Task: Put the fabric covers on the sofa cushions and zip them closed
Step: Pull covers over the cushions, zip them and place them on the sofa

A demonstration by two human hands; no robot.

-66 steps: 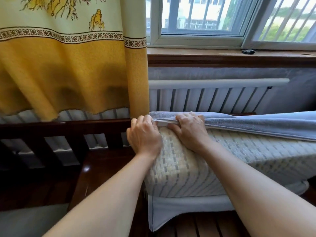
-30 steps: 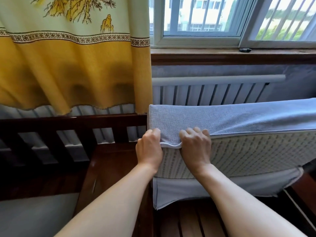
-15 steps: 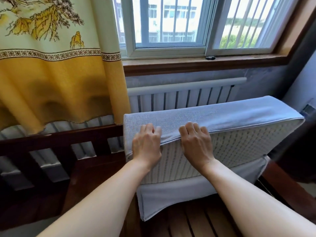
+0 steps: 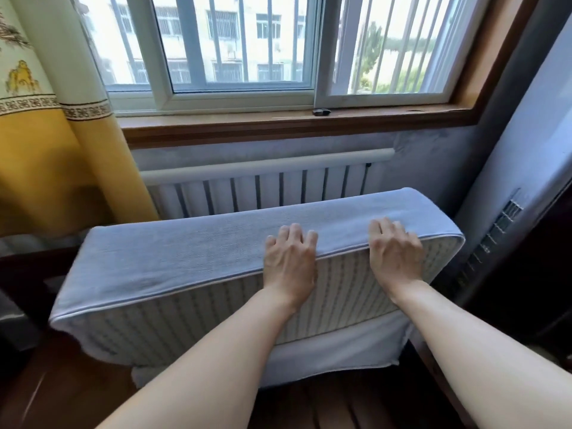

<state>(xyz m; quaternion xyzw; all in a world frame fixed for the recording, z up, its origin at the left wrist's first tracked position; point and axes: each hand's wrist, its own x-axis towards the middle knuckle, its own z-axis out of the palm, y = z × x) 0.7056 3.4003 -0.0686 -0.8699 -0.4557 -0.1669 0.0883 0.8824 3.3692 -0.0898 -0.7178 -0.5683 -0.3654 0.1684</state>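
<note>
Fingers (image 4: pixel 295 235) of the left hand (image 4: pixel 289 261) and of the right hand (image 4: pixel 394 253) lie nearly straight, pressing the blue fabric cover (image 4: pixel 198 252) over the upper edge of the sofa cushion (image 4: pixel 192 320), gripping nothing. The cushion stands on edge below the radiator (image 4: pixel 263 188); its woven face is exposed between cover flaps. Step in hand: seating the cover. Next, probably, drawing both flaps together to zip.

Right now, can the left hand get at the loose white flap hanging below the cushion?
Probably yes. The left hand rests on the cover's piped edge, and the white flap hangs directly below it in the open, with only the person's own forearm crossing in front.
</note>
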